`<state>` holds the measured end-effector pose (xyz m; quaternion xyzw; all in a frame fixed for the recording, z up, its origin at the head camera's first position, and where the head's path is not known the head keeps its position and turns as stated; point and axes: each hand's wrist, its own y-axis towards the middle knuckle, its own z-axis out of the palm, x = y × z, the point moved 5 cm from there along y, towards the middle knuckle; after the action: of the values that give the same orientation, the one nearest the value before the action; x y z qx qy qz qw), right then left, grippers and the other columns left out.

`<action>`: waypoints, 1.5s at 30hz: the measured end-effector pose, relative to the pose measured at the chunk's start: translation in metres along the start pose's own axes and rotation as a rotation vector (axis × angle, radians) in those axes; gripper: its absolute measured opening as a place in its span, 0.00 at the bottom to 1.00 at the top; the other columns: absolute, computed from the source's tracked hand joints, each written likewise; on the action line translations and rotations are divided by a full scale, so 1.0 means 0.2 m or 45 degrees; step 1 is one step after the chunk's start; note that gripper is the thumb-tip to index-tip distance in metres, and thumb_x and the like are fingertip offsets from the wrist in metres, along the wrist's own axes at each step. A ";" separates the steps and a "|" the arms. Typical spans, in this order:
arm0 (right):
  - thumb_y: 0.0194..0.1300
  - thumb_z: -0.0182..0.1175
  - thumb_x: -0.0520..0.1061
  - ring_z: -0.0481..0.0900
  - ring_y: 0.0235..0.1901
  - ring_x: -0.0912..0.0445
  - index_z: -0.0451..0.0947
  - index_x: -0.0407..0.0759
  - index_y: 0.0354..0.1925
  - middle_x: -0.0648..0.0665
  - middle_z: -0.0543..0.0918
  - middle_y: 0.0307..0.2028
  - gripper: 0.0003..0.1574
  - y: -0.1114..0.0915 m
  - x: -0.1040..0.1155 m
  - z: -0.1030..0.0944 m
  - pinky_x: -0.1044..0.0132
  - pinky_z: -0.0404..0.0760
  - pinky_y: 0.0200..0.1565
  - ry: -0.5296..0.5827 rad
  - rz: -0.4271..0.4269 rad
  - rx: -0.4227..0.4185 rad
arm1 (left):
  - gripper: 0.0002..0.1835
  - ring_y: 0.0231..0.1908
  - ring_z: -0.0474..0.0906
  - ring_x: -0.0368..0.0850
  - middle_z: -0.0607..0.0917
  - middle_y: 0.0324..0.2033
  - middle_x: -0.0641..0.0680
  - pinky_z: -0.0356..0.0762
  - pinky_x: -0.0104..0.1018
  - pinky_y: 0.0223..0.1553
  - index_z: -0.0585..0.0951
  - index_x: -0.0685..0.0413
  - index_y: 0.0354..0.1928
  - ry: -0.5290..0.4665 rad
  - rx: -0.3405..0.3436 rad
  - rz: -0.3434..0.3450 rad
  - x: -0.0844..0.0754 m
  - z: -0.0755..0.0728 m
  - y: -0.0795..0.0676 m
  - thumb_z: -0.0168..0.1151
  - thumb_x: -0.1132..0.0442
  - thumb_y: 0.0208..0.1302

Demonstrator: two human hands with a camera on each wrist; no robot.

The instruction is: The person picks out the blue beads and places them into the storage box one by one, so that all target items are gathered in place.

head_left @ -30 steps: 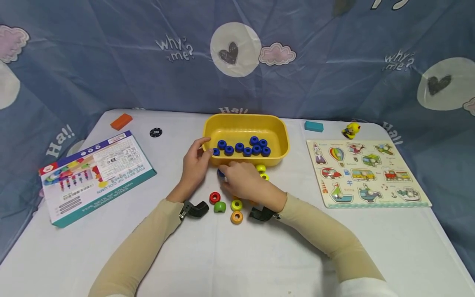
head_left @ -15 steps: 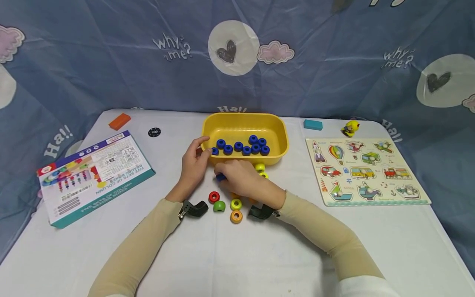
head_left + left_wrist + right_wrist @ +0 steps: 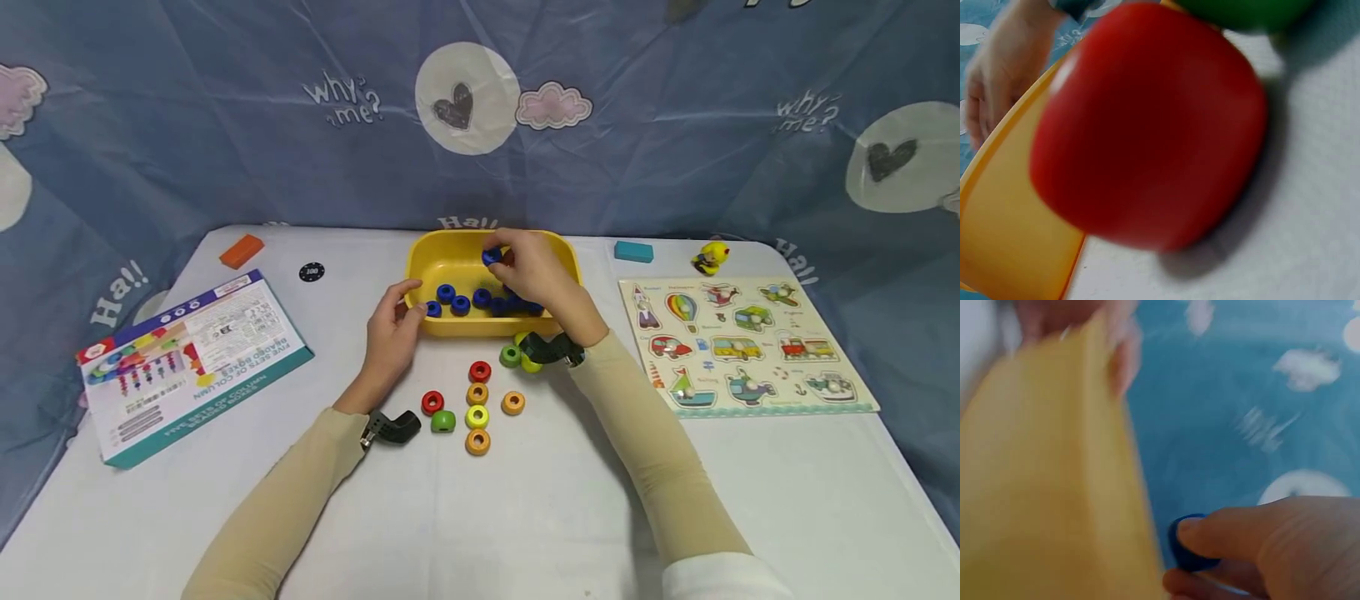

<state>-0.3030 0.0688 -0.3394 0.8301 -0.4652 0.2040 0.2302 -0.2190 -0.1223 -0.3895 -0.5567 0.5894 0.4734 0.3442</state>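
Note:
My right hand (image 3: pixel 534 271) is over the yellow bin (image 3: pixel 480 328), pinching a blue bead (image 3: pixel 491 256) between thumb and fingers. The right wrist view shows the thumb pressed on that same bead (image 3: pixel 1186 555). At the bin's left end, my left hand (image 3: pixel 393 332) grips the rim, thumb on the near side. Several blue beads (image 3: pixel 461 305) lie inside along the near wall; those on the right are partly hidden by my right hand. Close to the left wrist camera, a red bead (image 3: pixel 1147 131) fills the middle of the view, with a green bead (image 3: pixel 1247 9) behind.
Loose beads in front of the bin include red (image 3: pixel 480 372), orange (image 3: pixel 513 403) and green (image 3: pixel 443 422) ones. A bead-set box (image 3: pixel 197 367), an orange block (image 3: pixel 242 251) and a black chip (image 3: pixel 312 272) lie left. Right are a puzzle board (image 3: pixel 750 346), teal block (image 3: pixel 633 252) and yellow figurine (image 3: pixel 711 257).
My right hand has lifted a blue bead from in front of the bin and carried it up and right over the bin, uncovering more beads on the table. My left hand stays at the rim.

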 end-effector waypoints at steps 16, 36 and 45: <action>0.61 0.66 0.39 0.82 0.46 0.49 0.82 0.40 0.51 0.41 0.85 0.49 0.18 0.05 -0.19 0.14 0.57 0.79 0.53 -0.038 0.074 0.169 | 0.21 0.46 0.74 0.53 0.71 0.66 0.60 0.68 0.22 0.39 0.72 0.62 0.63 0.009 -0.005 -0.001 0.00 0.00 0.00 0.51 0.68 0.69; 0.67 0.59 0.42 0.79 0.55 0.49 0.79 0.42 0.56 0.42 0.83 0.54 0.20 0.03 -0.20 0.16 0.55 0.75 0.60 0.020 0.155 0.216 | 0.21 0.51 0.75 0.57 0.69 0.67 0.60 0.69 0.23 0.41 0.71 0.62 0.63 0.009 -0.003 -0.006 0.00 0.00 0.00 0.50 0.68 0.69; 0.69 0.55 0.41 0.81 0.51 0.49 0.81 0.41 0.51 0.42 0.85 0.50 0.15 0.04 -0.20 0.13 0.55 0.77 0.57 0.064 0.138 0.034 | 0.21 0.52 0.75 0.57 0.69 0.67 0.60 0.70 0.27 0.44 0.71 0.62 0.63 0.012 -0.002 -0.007 0.00 0.00 0.00 0.50 0.67 0.69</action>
<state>-0.3255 0.0776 -0.3814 0.8012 -0.5008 0.2430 0.2194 -0.2186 -0.1220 -0.3889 -0.5608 0.5892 0.4704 0.3422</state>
